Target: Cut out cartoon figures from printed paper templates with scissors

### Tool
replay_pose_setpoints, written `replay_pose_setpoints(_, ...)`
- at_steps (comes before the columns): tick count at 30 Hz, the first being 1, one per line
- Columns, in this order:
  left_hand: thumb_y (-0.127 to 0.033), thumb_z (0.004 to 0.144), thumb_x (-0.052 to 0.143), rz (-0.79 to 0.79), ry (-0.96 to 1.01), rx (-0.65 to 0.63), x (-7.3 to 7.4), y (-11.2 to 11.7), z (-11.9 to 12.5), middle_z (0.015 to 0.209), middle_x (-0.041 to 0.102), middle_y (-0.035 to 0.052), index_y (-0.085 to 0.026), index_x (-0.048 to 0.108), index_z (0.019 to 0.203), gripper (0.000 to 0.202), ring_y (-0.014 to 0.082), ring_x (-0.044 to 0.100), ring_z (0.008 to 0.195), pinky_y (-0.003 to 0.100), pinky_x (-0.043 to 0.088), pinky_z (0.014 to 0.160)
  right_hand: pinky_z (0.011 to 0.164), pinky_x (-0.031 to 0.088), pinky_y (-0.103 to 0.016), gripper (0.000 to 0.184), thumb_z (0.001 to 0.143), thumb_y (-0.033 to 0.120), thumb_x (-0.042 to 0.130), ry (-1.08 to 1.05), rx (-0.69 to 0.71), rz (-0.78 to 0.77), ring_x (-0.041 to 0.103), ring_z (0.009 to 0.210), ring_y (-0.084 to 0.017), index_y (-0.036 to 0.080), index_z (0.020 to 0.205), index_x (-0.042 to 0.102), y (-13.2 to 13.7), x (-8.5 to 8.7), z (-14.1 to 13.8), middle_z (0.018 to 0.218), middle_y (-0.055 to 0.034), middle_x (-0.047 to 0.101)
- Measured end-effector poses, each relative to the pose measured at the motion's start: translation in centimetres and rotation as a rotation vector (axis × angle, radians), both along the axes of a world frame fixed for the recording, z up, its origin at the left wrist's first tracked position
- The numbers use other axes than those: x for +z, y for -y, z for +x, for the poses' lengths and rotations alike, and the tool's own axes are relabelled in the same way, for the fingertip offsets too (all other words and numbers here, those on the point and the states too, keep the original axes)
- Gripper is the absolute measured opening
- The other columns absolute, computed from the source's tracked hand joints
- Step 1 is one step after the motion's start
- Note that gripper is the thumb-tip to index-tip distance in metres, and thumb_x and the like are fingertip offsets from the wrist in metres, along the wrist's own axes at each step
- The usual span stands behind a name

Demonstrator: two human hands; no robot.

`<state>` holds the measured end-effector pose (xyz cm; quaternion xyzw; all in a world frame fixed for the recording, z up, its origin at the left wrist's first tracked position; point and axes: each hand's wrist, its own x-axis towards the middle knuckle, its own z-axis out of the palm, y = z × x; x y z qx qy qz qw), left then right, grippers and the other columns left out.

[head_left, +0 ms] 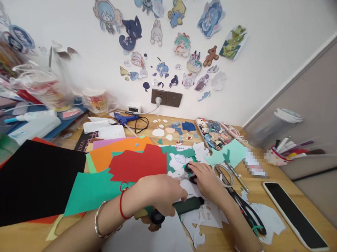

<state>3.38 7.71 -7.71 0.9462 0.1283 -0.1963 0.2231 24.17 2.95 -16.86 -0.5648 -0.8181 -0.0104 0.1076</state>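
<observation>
My left hand (163,192) is closed over a dark green tube (188,205) with a black end, above the white paper. Its fingers are curled, and they hide the tube's middle; a round black end (157,217) shows below the palm. My right hand (206,177) is closed at the black handles of small scissors (188,167), whose blades are partly hidden among white cut paper. Under and beyond the hands lie a red paper sheet (140,162), a green paper sheet (93,191) and white paper scraps (197,234).
Large black-handled scissors (249,212), a tape roll (223,175) and a phone (294,215) lie to the right. A black sheet (33,182) covers the left. At the back are a blue glue gun (126,118), small cut-outs and a pencil case (213,132); a pen cup (278,155) stands far right.
</observation>
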Motion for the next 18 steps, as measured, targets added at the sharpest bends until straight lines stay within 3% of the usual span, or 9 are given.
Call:
replay_pose_setpoints(4,-0.049,0.064,0.065,0.043,-0.100,0.034,-0.4,0.6,0.6,0.078,0.068,0.0121,-0.013,0.065,0.098,0.050,0.0293,0.062,0.067,0.028,0.032,0.039,0.099,0.025,-0.051,0.037,0.079,0.005,0.042,0.063,-0.037,-0.005,0.046,0.107,-0.026,0.018,0.110,0.057,0.3,0.7,0.3,0.113,-0.0079,0.059)
replay_pose_setpoints(12,-0.043,0.062,0.069,0.079,-0.196,-0.017,0.0,1.2,1.2,0.070,0.069,0.0109,-0.010,0.072,0.080,0.038,0.0217,0.061,0.056,0.025,0.027,0.032,0.088,0.035,-0.045,0.023,0.082,0.013,0.052,0.085,-0.076,-0.031,0.050,0.097,-0.025,0.020,0.103,0.057,0.4,0.4,0.5,0.105,-0.0053,0.062)
replay_pose_setpoints(18,-0.047,0.061,0.069,0.077,-0.219,-0.059,0.0,1.6,1.7,0.052,0.062,0.0073,-0.008,0.072,0.070,0.040,0.0139,0.045,0.037,0.025,0.027,0.031,0.081,0.041,-0.040,0.019,0.082,0.011,0.051,0.061,-0.088,-0.035,0.052,0.093,-0.025,0.016,0.100,0.055,0.5,0.2,0.3,0.100,-0.0085,0.060)
